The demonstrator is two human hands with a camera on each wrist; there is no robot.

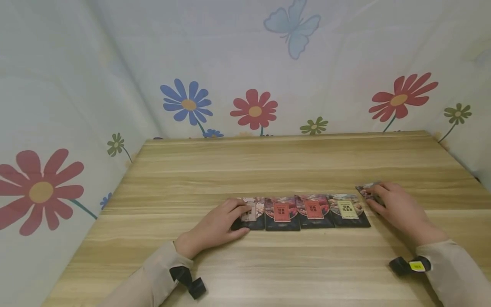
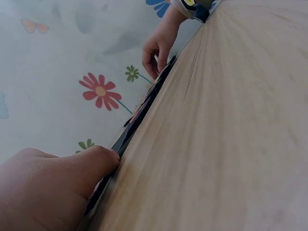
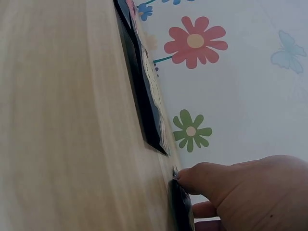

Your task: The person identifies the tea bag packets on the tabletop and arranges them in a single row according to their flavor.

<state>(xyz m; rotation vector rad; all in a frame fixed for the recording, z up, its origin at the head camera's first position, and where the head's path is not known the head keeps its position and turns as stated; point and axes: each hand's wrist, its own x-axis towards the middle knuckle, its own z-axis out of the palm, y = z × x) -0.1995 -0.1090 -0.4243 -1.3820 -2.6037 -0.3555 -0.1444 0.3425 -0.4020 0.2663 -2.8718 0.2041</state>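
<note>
Several flat tea packets lie side by side in a row on the wooden table. My left hand [image 1: 216,224] rests over the leftmost packet [image 1: 258,217], which has a pale label; its thumb [image 2: 103,159] touches that packet's lower edge. Two packets with red labels, one [image 1: 282,214] and another [image 1: 314,212], come beside it, then one with a yellow-green label [image 1: 349,211]. Just past the row's right end, my right hand [image 1: 399,209] pinches a separate dark packet [image 1: 364,187] near its edge. Fingers cover most of this packet, so its label is hidden.
The wooden table [image 1: 291,264] extends in front of and behind the row. A white cloth with printed flowers [image 1: 215,51] hangs behind the table and at its left side. Black camera straps sit on both wrists.
</note>
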